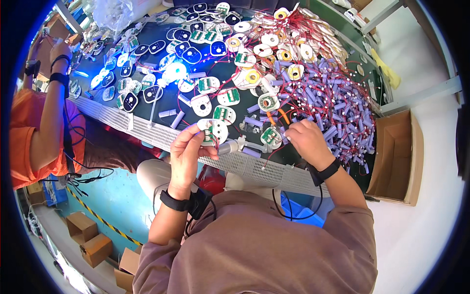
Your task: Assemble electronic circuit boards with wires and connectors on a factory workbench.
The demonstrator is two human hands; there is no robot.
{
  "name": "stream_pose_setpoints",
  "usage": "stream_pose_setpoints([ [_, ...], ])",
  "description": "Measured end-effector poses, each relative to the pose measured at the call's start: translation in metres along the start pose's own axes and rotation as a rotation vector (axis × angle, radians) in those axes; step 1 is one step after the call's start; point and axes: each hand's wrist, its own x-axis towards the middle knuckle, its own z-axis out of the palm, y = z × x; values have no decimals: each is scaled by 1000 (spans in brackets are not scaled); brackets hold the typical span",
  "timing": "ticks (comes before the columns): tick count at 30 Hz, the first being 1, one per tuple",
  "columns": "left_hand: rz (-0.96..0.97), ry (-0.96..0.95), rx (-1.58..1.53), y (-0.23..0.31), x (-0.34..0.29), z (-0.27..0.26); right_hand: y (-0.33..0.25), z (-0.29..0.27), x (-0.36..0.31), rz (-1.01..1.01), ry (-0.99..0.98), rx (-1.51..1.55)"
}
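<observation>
My left hand (188,147) pinches a white rounded lamp plate (221,128) carrying a small green circuit board, over the near edge of the bench. Just below its fingertips a grey cylinder (228,147) with a white end lies at the bench edge. My right hand (309,142) is closed, thumb and fingers together, close beside a pair of orange tool handles (285,116). Whether it grips one of them or a thin wire cannot be made out. Between the hands are another plate with a green board (271,137) and a purple battery cell (251,153).
A heap of purple cells with red wires (338,105) fills the bench's right side. White plates with coils (293,49) pile up behind. A bright blue-white light (175,72) glows at left. A co-worker's hand (60,51) works far left. An open cardboard box (394,159) stands right.
</observation>
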Motion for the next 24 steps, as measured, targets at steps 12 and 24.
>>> stream_pose_setpoints([
  [12,-79,-151,199,-6,11,34,-37,-21,38,273,8,1052],
  [24,9,-142,403,0,3,35,-58,-21,59,156,50,894],
])
